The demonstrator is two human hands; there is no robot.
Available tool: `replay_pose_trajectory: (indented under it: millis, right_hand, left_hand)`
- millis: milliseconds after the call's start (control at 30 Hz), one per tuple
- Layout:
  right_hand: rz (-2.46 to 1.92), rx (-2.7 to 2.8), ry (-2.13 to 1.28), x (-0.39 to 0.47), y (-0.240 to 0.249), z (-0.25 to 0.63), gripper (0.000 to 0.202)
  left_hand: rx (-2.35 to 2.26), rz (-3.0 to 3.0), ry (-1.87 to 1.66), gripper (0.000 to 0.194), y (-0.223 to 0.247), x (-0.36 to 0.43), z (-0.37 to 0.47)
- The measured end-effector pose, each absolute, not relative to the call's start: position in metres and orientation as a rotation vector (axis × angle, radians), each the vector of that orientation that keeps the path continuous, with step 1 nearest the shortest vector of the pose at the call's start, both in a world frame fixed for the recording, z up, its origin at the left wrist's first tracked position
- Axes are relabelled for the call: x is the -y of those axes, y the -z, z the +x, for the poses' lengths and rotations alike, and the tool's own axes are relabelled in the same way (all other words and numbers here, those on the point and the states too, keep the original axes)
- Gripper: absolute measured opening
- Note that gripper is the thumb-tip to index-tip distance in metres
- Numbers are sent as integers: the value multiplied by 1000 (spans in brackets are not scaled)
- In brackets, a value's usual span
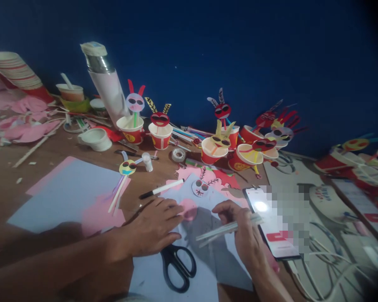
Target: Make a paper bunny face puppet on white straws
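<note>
My left hand lies palm down with its fingers stretched out, the fingertips at the edge of a pink paper circle. My right hand is closed around several thin white sticks that point left over pale paper sheets. Black-handled scissors rest just below my left hand, their blades hidden. Beyond the pink circle is a round paper face with dark eyes and leaf-marked ears. A white marker with a black cap lies beyond my left fingers.
Red paper cups holding paper faces on sticks line the wall. A lit phone lies right of my right hand, near white cables. Further left are a yellow paper face, a tall flask and stacked cups.
</note>
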State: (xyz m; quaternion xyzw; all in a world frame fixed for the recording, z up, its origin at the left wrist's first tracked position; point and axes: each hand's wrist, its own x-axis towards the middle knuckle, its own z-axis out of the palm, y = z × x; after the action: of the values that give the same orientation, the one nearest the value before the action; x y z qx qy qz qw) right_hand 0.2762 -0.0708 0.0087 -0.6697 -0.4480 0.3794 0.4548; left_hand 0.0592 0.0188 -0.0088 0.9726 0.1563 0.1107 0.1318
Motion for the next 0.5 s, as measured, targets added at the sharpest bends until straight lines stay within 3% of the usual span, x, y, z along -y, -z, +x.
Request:
replay_pose_trajectory:
  millis: [233, 500]
  right_hand:
    - [-1592, 1328, -787, 70, -6, 274, 52]
    - [-1544, 1734, -723, 67, -8, 262, 38]
  left_hand:
    - [-468, 2795, -351, 22, 13, -21, 62]
    - [-428, 2793, -319, 25, 15, -22, 59]
